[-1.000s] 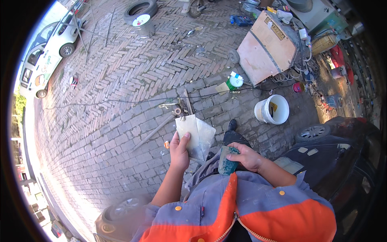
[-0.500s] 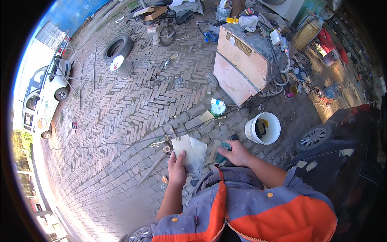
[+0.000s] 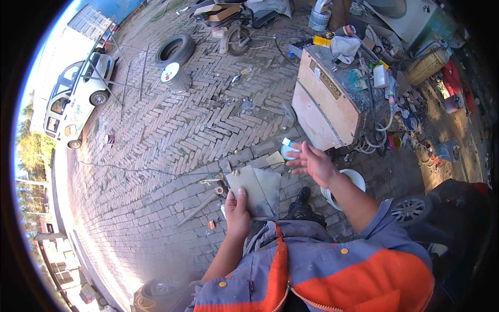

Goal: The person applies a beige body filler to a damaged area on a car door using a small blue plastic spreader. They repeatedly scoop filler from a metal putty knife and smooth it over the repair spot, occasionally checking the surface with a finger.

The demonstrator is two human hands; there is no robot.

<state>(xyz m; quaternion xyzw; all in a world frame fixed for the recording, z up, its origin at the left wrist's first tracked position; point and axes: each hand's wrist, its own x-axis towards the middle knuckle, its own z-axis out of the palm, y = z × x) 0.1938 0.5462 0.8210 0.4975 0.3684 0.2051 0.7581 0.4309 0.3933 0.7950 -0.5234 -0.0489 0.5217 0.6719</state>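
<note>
In my left hand (image 3: pixel 238 214) is a flat, pale putty board (image 3: pixel 260 190), made of a beige panel and a greyer one meeting at a slanting line. My thumb lies on its face and the fingers are behind it. To the right, my right hand (image 3: pixel 316 165) is raised with fingers spread and nothing in it. Below its forearm stands a white bucket (image 3: pixel 355 179), partly covered by the arm. Just beyond the fingers a small can (image 3: pixel 289 150) is partly hidden. A teal piece (image 3: pixel 357 80) lies on top of the cluttered wooden-sided cart (image 3: pixel 325 106).
Beside the small can lies a flat tan piece (image 3: pixel 275 159). A long stick (image 3: pixel 197 209) rests on the brick paving to the left. Farther off are a tire (image 3: pixel 175 50), a lidded bucket (image 3: pixel 175 78) and a motorbike (image 3: pixel 238 40). A dark car's wheel (image 3: pixel 410 209) stands right.
My right hand has let go of the teal thing, moved up and right, and opened. A teal piece now shows on the cart. My left hand still holds the board.
</note>
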